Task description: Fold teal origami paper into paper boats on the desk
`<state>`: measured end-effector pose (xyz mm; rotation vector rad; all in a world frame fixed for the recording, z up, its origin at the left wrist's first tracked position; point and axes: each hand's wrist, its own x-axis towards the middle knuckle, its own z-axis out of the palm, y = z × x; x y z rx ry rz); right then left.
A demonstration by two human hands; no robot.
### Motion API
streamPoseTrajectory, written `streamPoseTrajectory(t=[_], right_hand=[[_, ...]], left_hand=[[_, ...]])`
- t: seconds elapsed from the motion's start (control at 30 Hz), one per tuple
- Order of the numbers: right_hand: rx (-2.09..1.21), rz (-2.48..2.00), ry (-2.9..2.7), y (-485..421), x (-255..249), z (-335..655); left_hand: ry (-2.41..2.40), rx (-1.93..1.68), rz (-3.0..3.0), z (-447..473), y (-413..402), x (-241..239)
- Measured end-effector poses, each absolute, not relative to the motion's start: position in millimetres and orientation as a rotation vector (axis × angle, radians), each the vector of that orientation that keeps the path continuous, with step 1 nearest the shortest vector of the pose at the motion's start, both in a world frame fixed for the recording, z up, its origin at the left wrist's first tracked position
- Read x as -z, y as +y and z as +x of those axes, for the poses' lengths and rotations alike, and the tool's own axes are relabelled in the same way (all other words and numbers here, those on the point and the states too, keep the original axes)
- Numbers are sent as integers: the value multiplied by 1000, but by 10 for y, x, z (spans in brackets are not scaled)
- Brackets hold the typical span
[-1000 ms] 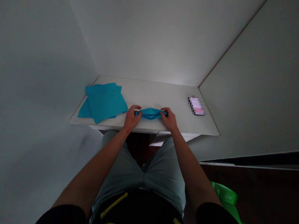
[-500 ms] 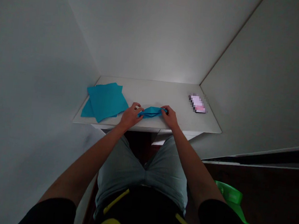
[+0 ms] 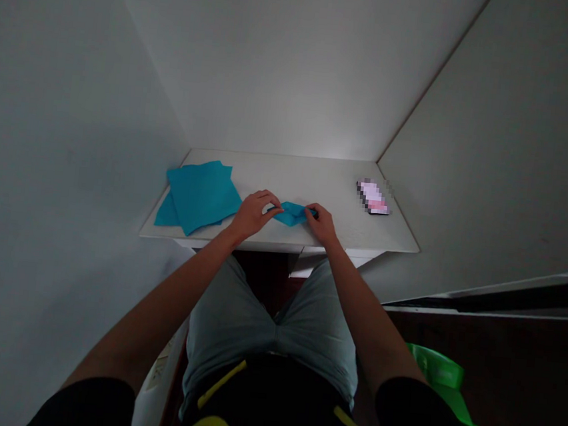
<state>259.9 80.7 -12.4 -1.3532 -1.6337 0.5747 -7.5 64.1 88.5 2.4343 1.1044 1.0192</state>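
Left hand (image 3: 252,215) and right hand (image 3: 321,225) meet over the near part of the desk (image 3: 278,172), each at one end of a folded blue piece (image 3: 292,215). On the left, thumb and index finger come together in a pinch at that end, with the other fingers loosely curled; on the right, thumb and fingertips close on the opposite end in a similar narrow grip. Between them, the piece bulges at its middle and tapers outward; whether it rests on the surface or is lifted slightly, I cannot tell.

The step in hand looks like shaping by the ends, its folds being worked with both hands. From this hold, the next move seems to call for light, even pressure from both pinches, so that the thin material neither creases askew nor slips.

Left of the hands lie flat blue sheets (image 3: 202,195), overlapping at an angle, just beside the left hand. Well to the right, a phone (image 3: 373,197) lies with its display obscured. Beyond, at the far edge, stands a pale wall (image 3: 288,66).
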Motion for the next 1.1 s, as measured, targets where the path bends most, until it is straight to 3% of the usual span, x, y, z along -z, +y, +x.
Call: streamPoseTrajectory(t=[0.37,0.77,1.1], right_hand=[[-757,-1287,-1558,791,81,2597],[-834,-1198,-1339,820,91,2673],[-790,-1242,-1175,847,117,2715]], left_hand=[[878,-1267,1895,128,563,-1015],[1029,-1324,1898,-92,590,-820],[1001,-959,1950,-76,401,-739]])
